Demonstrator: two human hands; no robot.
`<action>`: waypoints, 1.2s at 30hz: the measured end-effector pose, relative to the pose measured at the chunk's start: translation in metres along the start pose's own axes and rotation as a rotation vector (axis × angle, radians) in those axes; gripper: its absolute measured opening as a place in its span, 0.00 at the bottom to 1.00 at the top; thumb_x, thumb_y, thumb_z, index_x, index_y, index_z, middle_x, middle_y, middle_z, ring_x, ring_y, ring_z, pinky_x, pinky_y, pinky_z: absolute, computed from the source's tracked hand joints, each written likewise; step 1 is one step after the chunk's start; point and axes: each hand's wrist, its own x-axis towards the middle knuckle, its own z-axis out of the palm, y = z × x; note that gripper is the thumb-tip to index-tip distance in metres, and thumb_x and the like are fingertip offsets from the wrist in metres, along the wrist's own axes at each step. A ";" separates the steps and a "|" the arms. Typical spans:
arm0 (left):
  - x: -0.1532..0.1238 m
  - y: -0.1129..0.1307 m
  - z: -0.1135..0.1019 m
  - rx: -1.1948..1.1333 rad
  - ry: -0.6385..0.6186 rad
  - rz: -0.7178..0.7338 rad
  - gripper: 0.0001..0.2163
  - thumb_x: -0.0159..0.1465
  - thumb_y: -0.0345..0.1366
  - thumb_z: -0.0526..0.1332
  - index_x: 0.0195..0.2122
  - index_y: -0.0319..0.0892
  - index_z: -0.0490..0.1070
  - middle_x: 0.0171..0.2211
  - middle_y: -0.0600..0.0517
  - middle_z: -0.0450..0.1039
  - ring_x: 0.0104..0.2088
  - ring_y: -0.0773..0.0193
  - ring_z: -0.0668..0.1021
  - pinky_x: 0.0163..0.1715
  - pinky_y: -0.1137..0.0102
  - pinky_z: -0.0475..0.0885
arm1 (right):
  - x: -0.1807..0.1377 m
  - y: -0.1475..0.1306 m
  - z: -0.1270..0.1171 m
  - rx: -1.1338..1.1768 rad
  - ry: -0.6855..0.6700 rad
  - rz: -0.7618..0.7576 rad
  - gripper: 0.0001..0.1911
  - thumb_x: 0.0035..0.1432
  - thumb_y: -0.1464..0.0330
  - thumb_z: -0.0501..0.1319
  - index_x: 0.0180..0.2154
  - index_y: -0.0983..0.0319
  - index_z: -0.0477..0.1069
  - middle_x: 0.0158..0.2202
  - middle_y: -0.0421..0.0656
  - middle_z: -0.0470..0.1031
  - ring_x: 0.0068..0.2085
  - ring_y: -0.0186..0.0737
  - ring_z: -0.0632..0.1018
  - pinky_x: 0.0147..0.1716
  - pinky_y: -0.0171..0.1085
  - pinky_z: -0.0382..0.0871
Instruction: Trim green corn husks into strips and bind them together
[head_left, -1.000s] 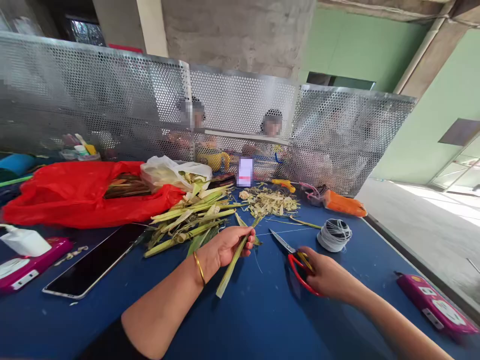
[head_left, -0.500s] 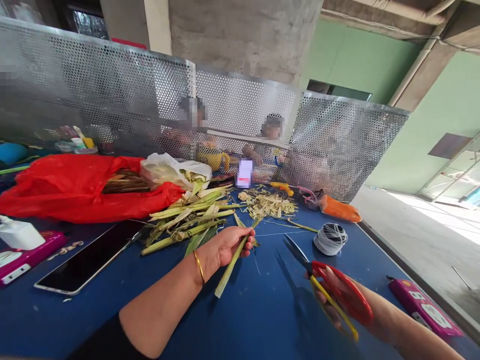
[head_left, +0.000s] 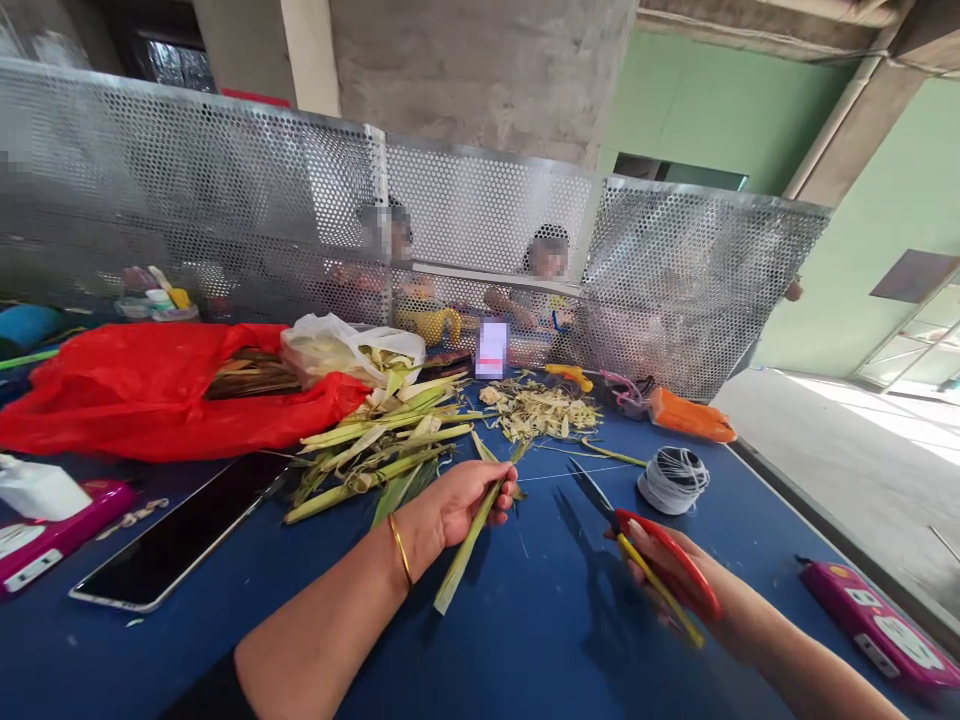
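My left hand (head_left: 480, 500) is closed around a strip of folded green husk (head_left: 466, 562), its cut end pointing toward me. A thin white thread runs right from near that hand toward the spool of thread (head_left: 673, 482). My right hand (head_left: 652, 575) holds scissors (head_left: 664, 555) with one red and one yellow handle. Their blades point up and left, a short way from the thread and apart from the husk. Behind my left hand lies a pile of green husks (head_left: 390, 450). Pale husk scraps (head_left: 544, 410) are heaped farther back.
At left are a red plastic bag (head_left: 150, 400), a dark-screened phone (head_left: 184, 530) and a purple power strip (head_left: 52, 530). Another power strip (head_left: 874, 625) lies at right. An orange packet (head_left: 691, 415) sits near the far right edge. A perforated metal screen (head_left: 487, 200) stands behind, with people beyond it.
My right hand has turned the scissors slightly, and their handles have swung a little left. My left hand keeps its hold on the husk. The view has shifted slightly.
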 end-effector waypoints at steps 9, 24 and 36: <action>0.000 0.001 -0.001 -0.017 0.011 0.003 0.08 0.64 0.33 0.56 0.27 0.39 0.65 0.19 0.57 0.63 0.18 0.74 0.66 0.20 0.77 0.62 | -0.025 0.012 -0.026 -0.052 -0.030 0.035 0.35 0.43 0.42 0.64 0.45 0.60 0.70 0.29 0.38 0.73 0.26 0.33 0.72 0.26 0.31 0.68; 0.000 -0.002 -0.001 0.004 -0.015 0.004 0.07 0.62 0.35 0.59 0.28 0.39 0.65 0.20 0.57 0.63 0.19 0.74 0.66 0.21 0.76 0.62 | 0.005 -0.009 0.013 -0.144 0.097 -0.139 0.25 0.49 0.45 0.62 0.28 0.61 0.65 0.20 0.34 0.63 0.20 0.29 0.65 0.19 0.30 0.61; -0.019 0.013 0.010 0.237 -0.042 0.269 0.09 0.61 0.37 0.58 0.27 0.39 0.67 0.21 0.55 0.64 0.19 0.72 0.67 0.20 0.75 0.63 | 0.019 0.006 -0.021 -1.469 0.315 -0.293 0.11 0.56 0.64 0.57 0.40 0.58 0.75 0.35 0.48 0.77 0.34 0.50 0.78 0.27 0.37 0.60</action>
